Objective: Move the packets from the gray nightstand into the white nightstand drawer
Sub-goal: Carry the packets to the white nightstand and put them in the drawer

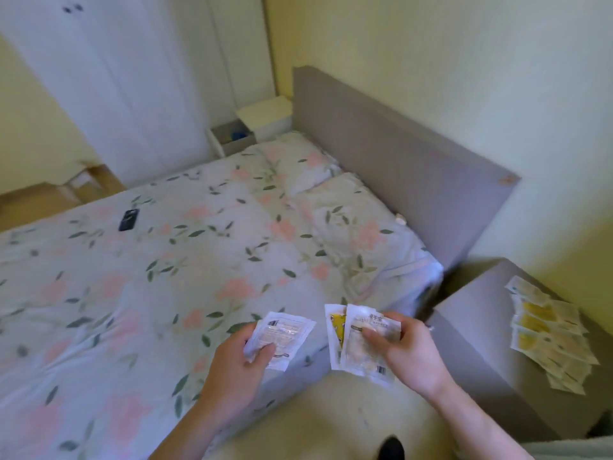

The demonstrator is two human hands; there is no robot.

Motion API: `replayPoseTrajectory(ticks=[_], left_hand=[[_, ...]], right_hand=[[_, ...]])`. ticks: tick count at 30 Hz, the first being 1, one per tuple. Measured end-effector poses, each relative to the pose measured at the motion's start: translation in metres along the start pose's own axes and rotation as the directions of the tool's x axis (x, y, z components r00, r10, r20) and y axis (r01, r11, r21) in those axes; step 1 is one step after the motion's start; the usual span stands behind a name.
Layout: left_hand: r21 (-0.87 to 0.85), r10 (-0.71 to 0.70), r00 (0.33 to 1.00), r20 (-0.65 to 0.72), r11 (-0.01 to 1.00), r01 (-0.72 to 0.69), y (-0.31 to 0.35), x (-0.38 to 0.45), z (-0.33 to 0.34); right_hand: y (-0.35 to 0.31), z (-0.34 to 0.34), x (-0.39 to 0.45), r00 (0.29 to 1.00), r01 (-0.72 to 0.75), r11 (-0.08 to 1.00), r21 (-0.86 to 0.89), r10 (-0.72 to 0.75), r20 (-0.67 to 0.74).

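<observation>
packets look light, thin and limp, with slick film that could slide, so a pinch across the flat middle seems safest. the left hand (247,355) pinches one packet (282,336) between thumb and fingers; the right hand (403,346) pinches two fanned packets (353,340) over the bed (132,277). more packets (547,330) lie on the gray nightstand (481,327). the white nightstand drawer (232,137) stands open across the bed, something blue inside.
</observation>
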State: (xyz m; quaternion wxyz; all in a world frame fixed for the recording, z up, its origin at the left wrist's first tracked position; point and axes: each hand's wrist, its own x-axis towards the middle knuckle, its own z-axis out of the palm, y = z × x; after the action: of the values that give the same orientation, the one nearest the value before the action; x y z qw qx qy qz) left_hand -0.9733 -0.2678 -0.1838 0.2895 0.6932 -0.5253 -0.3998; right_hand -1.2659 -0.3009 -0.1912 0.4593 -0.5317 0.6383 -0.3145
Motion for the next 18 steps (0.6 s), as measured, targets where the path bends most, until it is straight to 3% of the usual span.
replayPoseTrajectory(ticks=[7,18], left_hand=[[-0.038,0.001,0.99,-0.141,0.999,-0.007,-0.098,-0.061,-0.161],[-0.151,-0.063,0.953,-0.297,0.988,0.018,-0.189,-0.099,-0.34]], right_hand=[[-0.074,0.165,-0.05,0.995,0.083,0.996,0.029,-0.084,0.061],[-0.183,0.339,-0.078,0.964,0.149,0.988,-0.04,-0.136,0.231]])
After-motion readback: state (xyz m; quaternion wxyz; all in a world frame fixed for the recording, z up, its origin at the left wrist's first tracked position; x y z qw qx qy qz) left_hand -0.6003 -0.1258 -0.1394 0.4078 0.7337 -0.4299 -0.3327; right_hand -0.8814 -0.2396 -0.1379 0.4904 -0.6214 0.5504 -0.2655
